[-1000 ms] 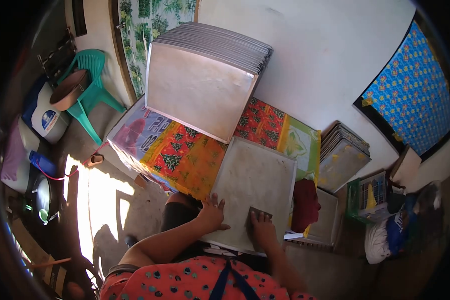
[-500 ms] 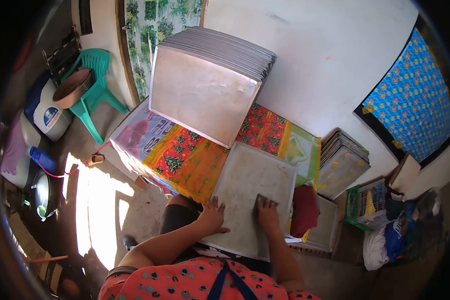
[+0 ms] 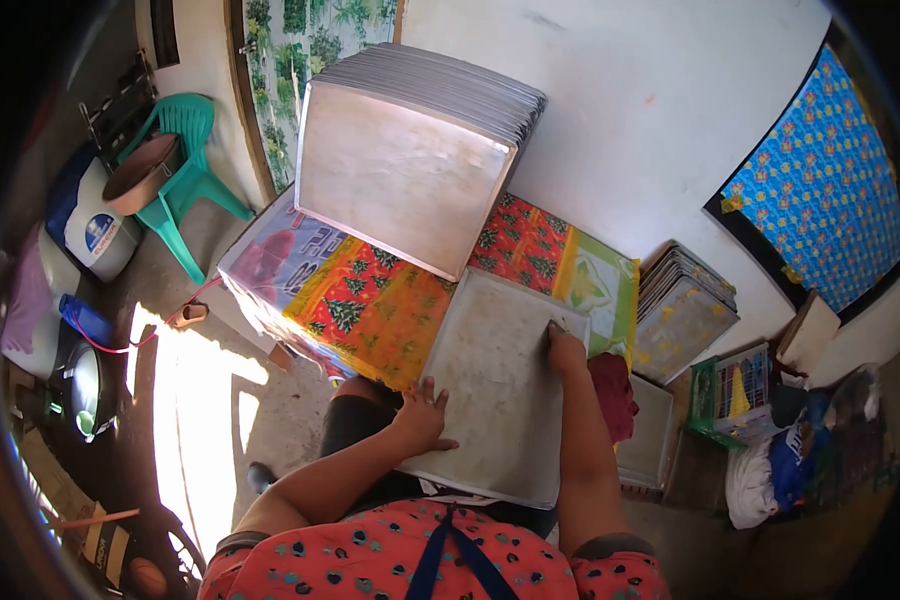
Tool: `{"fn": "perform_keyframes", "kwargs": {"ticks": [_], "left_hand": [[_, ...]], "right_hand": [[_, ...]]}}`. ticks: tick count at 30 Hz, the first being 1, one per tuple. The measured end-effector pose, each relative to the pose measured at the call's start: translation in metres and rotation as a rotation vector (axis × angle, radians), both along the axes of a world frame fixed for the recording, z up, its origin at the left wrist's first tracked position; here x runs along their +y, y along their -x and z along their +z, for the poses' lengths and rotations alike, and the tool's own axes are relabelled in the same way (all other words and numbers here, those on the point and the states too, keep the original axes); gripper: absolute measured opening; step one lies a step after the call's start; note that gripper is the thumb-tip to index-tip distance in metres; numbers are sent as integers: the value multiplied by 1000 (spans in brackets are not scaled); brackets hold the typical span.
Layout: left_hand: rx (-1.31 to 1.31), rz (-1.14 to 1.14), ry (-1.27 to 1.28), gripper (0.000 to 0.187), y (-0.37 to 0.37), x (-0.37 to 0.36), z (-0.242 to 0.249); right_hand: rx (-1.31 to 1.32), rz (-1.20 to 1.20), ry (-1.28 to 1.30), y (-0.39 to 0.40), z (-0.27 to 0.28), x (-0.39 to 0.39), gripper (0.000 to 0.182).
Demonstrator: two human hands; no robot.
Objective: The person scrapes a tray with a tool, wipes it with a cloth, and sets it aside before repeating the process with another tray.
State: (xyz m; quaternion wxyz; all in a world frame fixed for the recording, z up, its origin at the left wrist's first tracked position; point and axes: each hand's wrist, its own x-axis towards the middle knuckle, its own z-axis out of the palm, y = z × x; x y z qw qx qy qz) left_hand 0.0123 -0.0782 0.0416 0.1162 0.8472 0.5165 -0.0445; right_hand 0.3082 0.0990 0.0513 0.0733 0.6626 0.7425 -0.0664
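You are pressing your left hand (image 3: 422,418) flat, fingers spread, on the near left edge of the metal tray (image 3: 495,385), gripping nothing. The tray is lying flat on the desk (image 3: 370,310), at its near right corner, overhanging the edge toward you. Your right hand (image 3: 565,350) is reaching out to the tray's far right corner, at about 1 o'clock from your left hand, fingers curled down onto the surface; a small flat scraper (image 3: 553,326) seems to be showing at the fingertips, but you cannot tell for sure what the hand is holding. At 11 o'clock from the tray, a stack of trays (image 3: 410,170) is leaning upright on the desk against the wall. At 3 o'clock, a red cloth (image 3: 615,395) is lying just beside the tray.
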Motion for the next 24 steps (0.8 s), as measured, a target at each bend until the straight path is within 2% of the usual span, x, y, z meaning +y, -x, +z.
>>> {"fn": "perform_keyframes", "kwargs": {"ticks": [2, 4, 6, 10, 13, 16, 18, 21, 24], "left_hand": [[19, -8, 12, 104, 1, 2, 3], [23, -6, 4, 104, 1, 1, 4], [33, -12, -1, 104, -1, 1, 3], [43, -14, 31, 104, -1, 2, 1], [43, -16, 45, 103, -1, 4, -1], [47, -16, 48, 103, -1, 3, 0], [32, -7, 42, 103, 0, 4, 0], [15, -1, 24, 104, 0, 0, -4], [28, -28, -30, 106, 2, -3, 1]], "right_hand": [[23, 0, 20, 7, 9, -1, 51], [47, 24, -32, 10, -12, -29, 53], [-175, 173, -181, 19, -38, -85, 56], [-55, 248, -130, 39, -32, -205, 54], [14, 270, -75, 32, -21, -218, 53], [-35, 193, -65, 21, -11, -166, 54], [-122, 163, -187, 1, -28, -105, 56], [-9, 44, -92, -17, -10, -15, 52], [18, 31, 19, 9, 0, -3, 50]]}}
